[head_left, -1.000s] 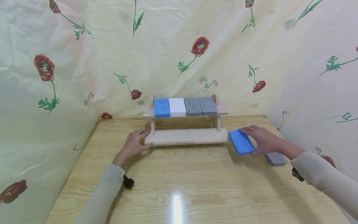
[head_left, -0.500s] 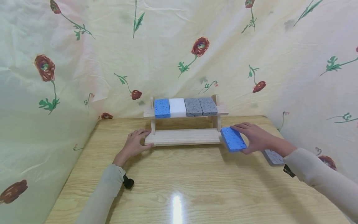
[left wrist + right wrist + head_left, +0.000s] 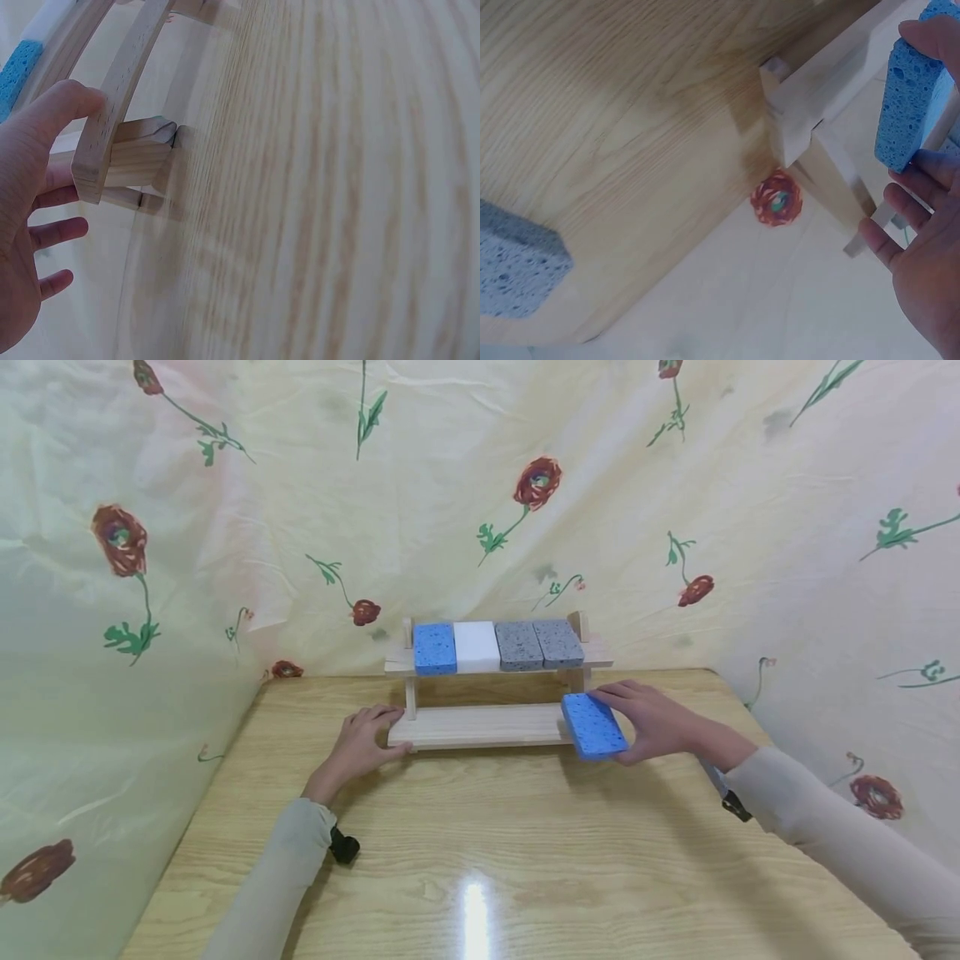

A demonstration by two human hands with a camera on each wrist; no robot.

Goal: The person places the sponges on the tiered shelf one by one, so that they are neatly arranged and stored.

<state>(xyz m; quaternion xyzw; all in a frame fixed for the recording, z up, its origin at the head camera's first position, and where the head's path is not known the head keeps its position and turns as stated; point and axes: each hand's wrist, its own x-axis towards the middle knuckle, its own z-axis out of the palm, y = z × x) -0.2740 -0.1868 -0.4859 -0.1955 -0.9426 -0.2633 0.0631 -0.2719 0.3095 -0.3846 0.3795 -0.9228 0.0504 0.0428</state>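
A two-tier wooden rack (image 3: 480, 727) stands toward the back of the table. At the lower board's left end my left hand (image 3: 356, 747) grips the wood between thumb and fingers, the other fingers spread behind it in the left wrist view. My right hand (image 3: 652, 722) pinches a blue sponge (image 3: 592, 727) by its edges, thumb on one side and fingers on the other. That sponge is held tilted above the right end of the lower board. Along the upper board lie a blue sponge (image 3: 435, 650), a white sponge (image 3: 476, 647) and two grey sponges (image 3: 517, 646) side by side.
Another grey sponge (image 3: 521, 262) lies on the table to the right; in the head view my right forearm mostly hides it. Flowered cloth (image 3: 450, 510) hangs behind the table (image 3: 420, 843) and at both sides.
My right hand has carried the blue sponge leftward, from beside the rack to over the lower board's right end. My left hand has stayed in place.
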